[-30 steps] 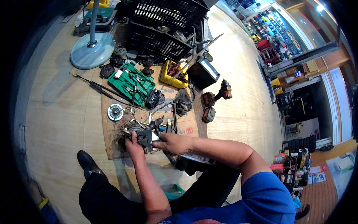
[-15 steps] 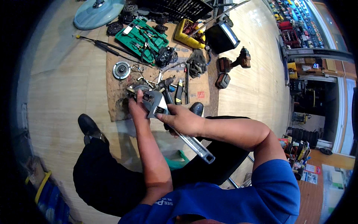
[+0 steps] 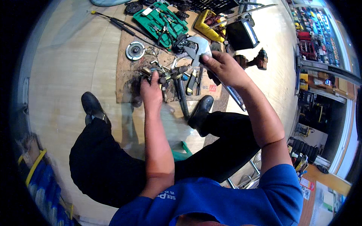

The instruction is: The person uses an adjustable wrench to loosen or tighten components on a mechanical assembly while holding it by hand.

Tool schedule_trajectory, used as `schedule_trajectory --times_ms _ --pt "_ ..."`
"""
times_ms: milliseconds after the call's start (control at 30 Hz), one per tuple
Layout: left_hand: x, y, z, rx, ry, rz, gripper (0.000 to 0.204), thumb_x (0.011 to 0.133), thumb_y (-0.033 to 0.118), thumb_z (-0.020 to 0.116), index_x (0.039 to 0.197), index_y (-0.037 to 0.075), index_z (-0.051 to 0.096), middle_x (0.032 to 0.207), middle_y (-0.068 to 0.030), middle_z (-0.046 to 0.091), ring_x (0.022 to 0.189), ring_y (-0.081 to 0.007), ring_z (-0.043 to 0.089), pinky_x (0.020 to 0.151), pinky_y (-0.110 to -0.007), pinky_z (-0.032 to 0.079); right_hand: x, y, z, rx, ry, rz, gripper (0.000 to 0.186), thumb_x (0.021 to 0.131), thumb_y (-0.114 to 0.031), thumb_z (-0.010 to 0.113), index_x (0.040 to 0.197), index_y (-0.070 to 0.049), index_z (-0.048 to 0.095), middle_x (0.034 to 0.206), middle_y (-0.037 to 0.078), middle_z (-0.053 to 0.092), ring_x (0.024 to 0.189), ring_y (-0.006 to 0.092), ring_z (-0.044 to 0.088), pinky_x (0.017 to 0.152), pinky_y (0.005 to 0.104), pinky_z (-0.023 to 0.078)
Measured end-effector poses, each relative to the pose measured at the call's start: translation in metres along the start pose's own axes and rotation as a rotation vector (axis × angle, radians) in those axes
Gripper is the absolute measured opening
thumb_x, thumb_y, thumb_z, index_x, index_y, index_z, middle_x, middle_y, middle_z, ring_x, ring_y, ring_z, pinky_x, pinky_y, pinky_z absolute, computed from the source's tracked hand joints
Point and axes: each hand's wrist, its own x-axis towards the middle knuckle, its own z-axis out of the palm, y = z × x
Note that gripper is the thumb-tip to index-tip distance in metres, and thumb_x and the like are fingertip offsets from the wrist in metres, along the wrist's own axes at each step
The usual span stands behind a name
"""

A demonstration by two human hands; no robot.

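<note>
Repair workshop: adjustable wrench point(image 3: 204, 47), green tool case point(image 3: 141, 21), cordless driver point(image 3: 261, 59), stained cardboard point(image 3: 127, 73)
</note>
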Motion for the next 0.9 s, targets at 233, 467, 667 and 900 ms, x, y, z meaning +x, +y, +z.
schedule_trajectory --times_ms 233,467,667,900 --pt "0.009 -0.016 0.001 -0.03 0.034 0.094 0.047 0.094 0.035 0.062 0.112 -0.008 0.059 0.106 -0.0262 0.066 0.1 -0.0394 0.063 0.087 -0.043 0.046 0.011 0.01 0.009 -0.308 -0.224 -0.182 0.037 0.099 -0.038 0.056 0.095 -0.002 0.061 0.063 0.0 0.052 0.055 0.0085 0.051 0.051 0.0273 0.043" --pt "0.005 -0.014 -0.001 0.019 0.043 0.108 0.043 0.093 0.035 0.064 0.109 -0.006 0.06 0.101 -0.0254 0.068 0.096 -0.0409 0.064 0.084 -0.045 0.048 0.013 0.001 0.027 -0.386 -0.363 -0.202 0.038 0.098 -0.038 0.057 0.091 0.0 0.059 0.061 0.003 0.055 0.053 0.0126 0.054 0.051 0.0305 0.044" --pt "0.009 -0.022 0.0 0.046 0.06 0.112 0.042 0.092 0.034 0.065 0.107 -0.006 0.06 0.1 -0.0267 0.067 0.096 -0.0428 0.064 0.083 -0.046 0.048 0.02 -0.002 0.03 -0.42 -0.393 -0.258 0.039 0.099 -0.038 0.056 0.091 0.0 0.059 0.061 0.005 0.056 0.053 0.0147 0.056 0.051 0.032 0.044" --pt "0.008 -0.019 0.001 0.049 0.041 0.056 0.045 0.093 0.036 0.064 0.107 -0.006 0.06 0.102 -0.0279 0.066 0.098 -0.0439 0.063 0.084 -0.046 0.047 0.027 -0.004 0.032 -0.49 -0.385 -0.38 0.043 0.097 -0.041 0.057 0.091 0.002 0.058 0.062 0.009 0.056 0.054 0.0185 0.056 0.054 0.0353 0.045"
